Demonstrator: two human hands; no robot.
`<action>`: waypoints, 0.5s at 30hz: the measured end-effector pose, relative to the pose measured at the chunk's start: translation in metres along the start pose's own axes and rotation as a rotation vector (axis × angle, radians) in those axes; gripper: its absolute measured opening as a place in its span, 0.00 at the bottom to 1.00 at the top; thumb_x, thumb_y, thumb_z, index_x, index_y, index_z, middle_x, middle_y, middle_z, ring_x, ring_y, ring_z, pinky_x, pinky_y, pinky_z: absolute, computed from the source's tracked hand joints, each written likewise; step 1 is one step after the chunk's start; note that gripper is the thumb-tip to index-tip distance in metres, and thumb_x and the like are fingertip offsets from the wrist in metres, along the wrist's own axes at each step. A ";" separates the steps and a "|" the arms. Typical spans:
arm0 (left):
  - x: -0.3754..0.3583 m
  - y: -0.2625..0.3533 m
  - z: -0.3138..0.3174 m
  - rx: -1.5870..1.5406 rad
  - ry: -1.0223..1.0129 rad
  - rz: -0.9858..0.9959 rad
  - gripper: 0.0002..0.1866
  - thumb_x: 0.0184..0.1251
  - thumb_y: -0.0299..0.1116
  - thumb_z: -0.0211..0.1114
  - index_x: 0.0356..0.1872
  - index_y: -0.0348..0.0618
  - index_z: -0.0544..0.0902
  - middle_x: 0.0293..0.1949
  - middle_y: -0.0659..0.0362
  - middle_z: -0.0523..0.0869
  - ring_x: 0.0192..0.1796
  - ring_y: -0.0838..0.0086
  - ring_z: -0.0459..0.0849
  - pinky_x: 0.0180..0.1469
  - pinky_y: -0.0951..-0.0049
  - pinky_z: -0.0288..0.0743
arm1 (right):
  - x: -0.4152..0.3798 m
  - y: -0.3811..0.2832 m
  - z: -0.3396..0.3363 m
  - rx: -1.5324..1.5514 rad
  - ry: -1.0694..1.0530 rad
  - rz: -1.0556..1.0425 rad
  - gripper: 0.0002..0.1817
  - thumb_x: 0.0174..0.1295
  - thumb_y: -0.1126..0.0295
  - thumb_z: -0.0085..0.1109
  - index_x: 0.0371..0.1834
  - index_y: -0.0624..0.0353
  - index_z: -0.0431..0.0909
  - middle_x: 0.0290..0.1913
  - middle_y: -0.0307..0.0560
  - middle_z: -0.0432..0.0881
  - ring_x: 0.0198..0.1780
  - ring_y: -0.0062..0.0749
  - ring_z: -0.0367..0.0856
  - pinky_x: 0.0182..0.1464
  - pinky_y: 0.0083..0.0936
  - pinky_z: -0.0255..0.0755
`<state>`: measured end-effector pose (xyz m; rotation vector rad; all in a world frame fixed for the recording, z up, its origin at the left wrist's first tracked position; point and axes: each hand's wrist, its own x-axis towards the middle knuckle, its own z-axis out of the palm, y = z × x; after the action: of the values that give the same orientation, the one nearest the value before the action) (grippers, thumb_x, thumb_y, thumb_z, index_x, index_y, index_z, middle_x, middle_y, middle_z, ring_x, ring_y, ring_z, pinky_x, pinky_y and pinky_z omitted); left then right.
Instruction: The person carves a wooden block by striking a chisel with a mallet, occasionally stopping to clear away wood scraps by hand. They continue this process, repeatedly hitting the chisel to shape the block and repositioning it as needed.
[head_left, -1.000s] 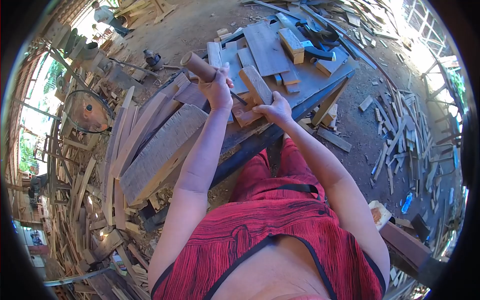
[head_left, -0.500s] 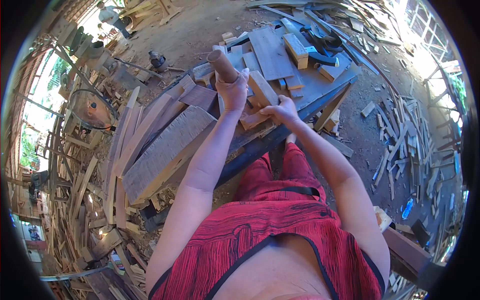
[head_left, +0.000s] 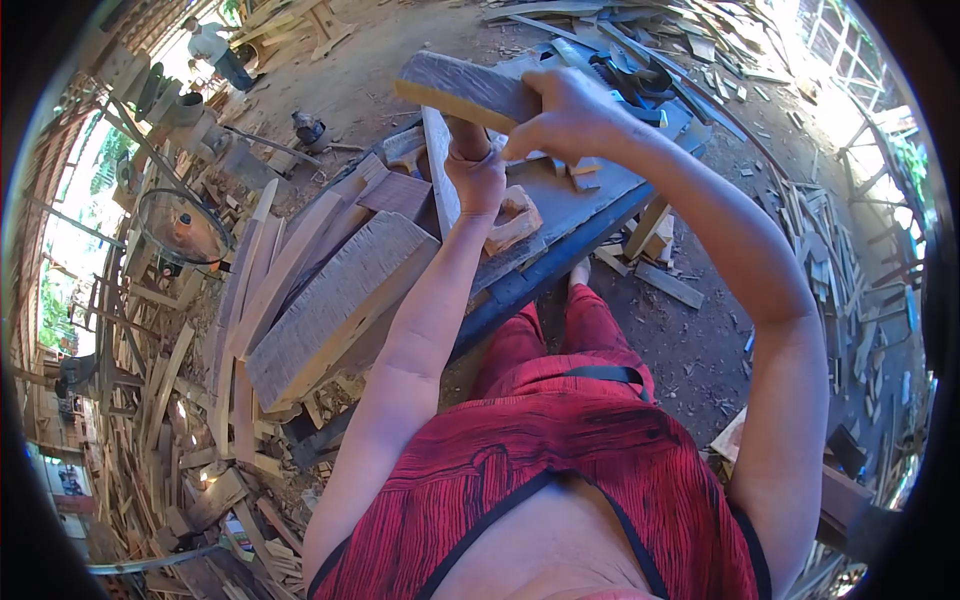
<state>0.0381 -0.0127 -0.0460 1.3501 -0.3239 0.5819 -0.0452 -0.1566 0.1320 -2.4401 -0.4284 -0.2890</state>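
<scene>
My left hand (head_left: 477, 184) is closed around a brown round wooden rod (head_left: 468, 140), which stands roughly upright over the workbench (head_left: 590, 225). In my right hand (head_left: 575, 118) is a thick wooden block (head_left: 468, 88), gripped at one end. The block lies across the rod's upper end in this view and hides its top. Just below my left fist, a small notched wood piece (head_left: 514, 220) rests near the bench's front edge. The rod's lower end is hidden behind my left hand.
A large rough timber (head_left: 335, 305) and several long curved pieces (head_left: 290, 262) lean left of the bench. Blue-black tools (head_left: 625, 78) lie at the bench's far end. Scrap wood (head_left: 800, 215) litters the ground at right. A person (head_left: 212, 50) stands far back left.
My right hand has left the small notched piece at the bench edge and now holds the wooden block up over the rod. My left hand keeps its hold on the rod, slightly lower.
</scene>
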 end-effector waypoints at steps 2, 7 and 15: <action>-0.004 0.016 0.003 0.027 -0.015 -0.083 0.13 0.48 0.25 0.73 0.30 0.38 0.76 0.26 0.63 0.81 0.28 0.83 0.76 0.31 0.77 0.72 | -0.007 -0.025 -0.022 -0.055 0.085 0.021 0.31 0.31 0.51 0.71 0.36 0.64 0.80 0.24 0.48 0.81 0.22 0.33 0.81 0.29 0.28 0.75; -0.002 0.020 0.004 -0.031 -0.038 -0.115 0.13 0.47 0.25 0.73 0.30 0.38 0.76 0.26 0.63 0.81 0.28 0.82 0.76 0.32 0.76 0.72 | -0.010 -0.017 -0.004 0.328 0.277 -0.068 0.30 0.33 0.52 0.73 0.34 0.65 0.77 0.23 0.47 0.80 0.21 0.30 0.80 0.25 0.25 0.73; -0.003 0.016 -0.001 0.000 -0.129 -0.110 0.12 0.48 0.25 0.73 0.28 0.40 0.75 0.23 0.65 0.79 0.25 0.84 0.75 0.27 0.78 0.70 | -0.008 -0.002 -0.006 0.508 0.226 -0.020 0.31 0.33 0.55 0.74 0.38 0.66 0.78 0.24 0.46 0.80 0.27 0.31 0.81 0.28 0.26 0.72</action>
<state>0.0265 -0.0103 -0.0352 1.3994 -0.3516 0.4036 -0.0537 -0.1611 0.1357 -1.8853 -0.3725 -0.4052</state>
